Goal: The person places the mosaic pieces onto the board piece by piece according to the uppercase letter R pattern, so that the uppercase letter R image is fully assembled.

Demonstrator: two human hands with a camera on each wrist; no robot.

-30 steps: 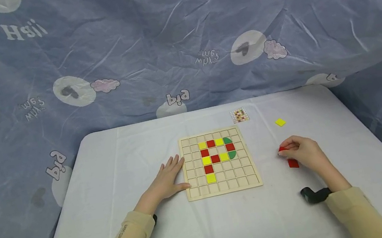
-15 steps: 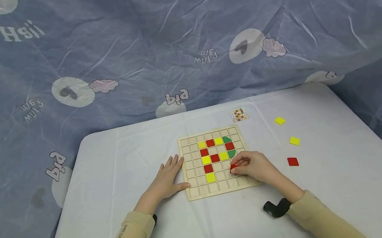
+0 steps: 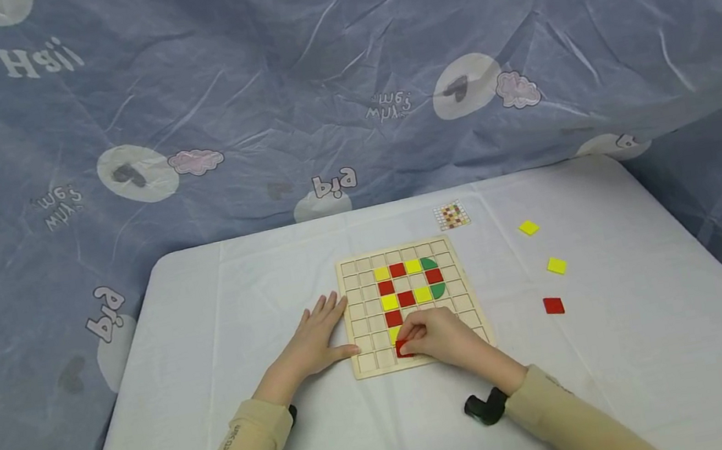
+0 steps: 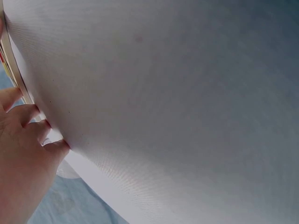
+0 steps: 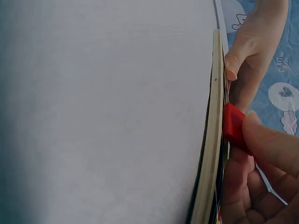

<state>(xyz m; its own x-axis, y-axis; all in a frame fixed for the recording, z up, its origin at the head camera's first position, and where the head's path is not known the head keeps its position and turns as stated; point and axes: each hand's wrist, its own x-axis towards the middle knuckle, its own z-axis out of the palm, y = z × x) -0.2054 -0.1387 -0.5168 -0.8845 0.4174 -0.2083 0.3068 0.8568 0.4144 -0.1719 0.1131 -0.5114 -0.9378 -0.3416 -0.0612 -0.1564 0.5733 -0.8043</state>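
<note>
A: Big blue printed cloth [image 3: 308,82] across the whole far side, draped down behind a white counter [image 3: 239,436].

B: Middle of the counter: wooden grid board [image 3: 473,318], squared off toward the near edge. Already filled with yellow, red and green pieces in the upper cells, shaped like a letter P.

A: Left hand [image 3: 312,342] flat on the counter just left of the board, fingers straight and spread, thumb and fingertips touching the board's left edge. Grip relaxed, holding nothing. Same story from the left wrist view: fingertips [image 4: 35,114] right against the board's rim.

B: Right hand [image 3: 439,339] down over the board's near rows, grip curled and pinching a red square tile [image 3: 403,348] between thumb and fingers. Tile sitting low at the bottom of the coloured column, just below the yellow piece, at the near edge of the board. Fully seated in a cell or not? Cannot tell.

A: Right wrist view, edge-on: red tile [image 5: 233,126] tilted, one corner against the board's surface, thumb on top.

B: Off to the right, loose on the counter: far yellow tile [image 3: 529,228], nearer yellow tile [image 3: 557,265], then a spare red tile [image 3: 553,305], well apart from the board.

A: And far behind the board's right corner, a small pattern card [image 3: 451,215].
</note>
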